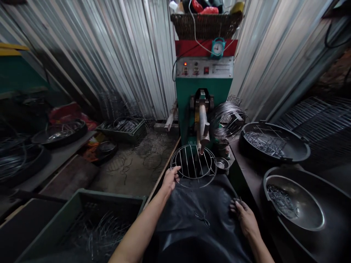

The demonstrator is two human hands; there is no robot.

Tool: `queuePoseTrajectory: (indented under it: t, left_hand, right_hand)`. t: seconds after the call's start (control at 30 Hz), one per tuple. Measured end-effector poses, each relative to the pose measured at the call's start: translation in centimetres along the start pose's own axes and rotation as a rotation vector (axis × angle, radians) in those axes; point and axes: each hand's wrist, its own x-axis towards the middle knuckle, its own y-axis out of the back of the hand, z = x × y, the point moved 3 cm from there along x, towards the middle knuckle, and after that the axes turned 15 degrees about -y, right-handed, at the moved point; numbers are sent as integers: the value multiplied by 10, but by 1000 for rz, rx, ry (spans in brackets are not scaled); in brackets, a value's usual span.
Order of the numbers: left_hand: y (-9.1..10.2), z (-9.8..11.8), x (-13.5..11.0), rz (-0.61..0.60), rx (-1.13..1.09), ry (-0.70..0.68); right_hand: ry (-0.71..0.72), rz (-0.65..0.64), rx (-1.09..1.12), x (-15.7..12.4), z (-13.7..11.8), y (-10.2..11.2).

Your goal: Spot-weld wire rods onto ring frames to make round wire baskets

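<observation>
My left hand [171, 177] grips the left edge of a round wire rack [193, 165], which has parallel bars across a ring. The rack is held out under the electrode arm [203, 128] of a green spot welder [186, 109], whose lower tip reaches the bars. Low on the right, my right hand [244, 214] is closed, thumb against fingers, over the edge of a black apron [219, 219]. Something small and dark shows at its fingertips, too unclear to name. A few short curved wires [202, 218] lie on the apron over my lap.
A green crate [79, 197] of wire pieces stands at left. On the right are a dark pan [305, 149] and a metal bowl [319, 219], both with wire parts. A wire coil [227, 118] hangs beside the welder, and a small bowl [222, 164] sits below it.
</observation>
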Motion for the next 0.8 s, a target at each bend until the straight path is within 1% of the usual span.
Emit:
queuePoseTrajectory:
  t: [0.07,0.1,0.23,0.27,0.33,0.4,0.47,0.57,0.6,0.67,0.73,0.8]
  left_hand:
    - [-5,4,10,6,-72,37]
    - [-7,6,15,10,-99,52]
    - [-13,17,41,8,-137,66]
    - [-14,19,47,4,-133,62]
    - [-14,23,58,0,-117,56]
    - [-16,26,67,-10,-100,58]
    - [-19,29,72,-29,-90,54]
    - [-25,33,74,-44,-86,45]
    - [-26,34,74,-47,-86,43]
    - [-28,36,73,-57,-77,27]
    - [-27,39,72,-71,-53,-6]
    - [-26,42,72,-76,-28,-41]
  right_hand:
    - [63,4,-25,4,-2,-5]
    - [71,-6,-72,7,-2,-9]
    - [12,-60,-280,22,-2,-25]
    - [19,-64,-284,24,-7,-29]
    - [78,-75,-239,22,-26,-42]
    - [180,-88,-176,13,-53,-63]
    - [283,-135,-151,2,-80,-92]
    - [413,-244,-219,-5,-105,-137]
    - [452,-263,-272,-4,-109,-150]
    - [505,-277,-404,0,-110,-168]
    - [522,-277,-527,5,-106,-177]
    - [527,-265,-602,9,-103,-181]
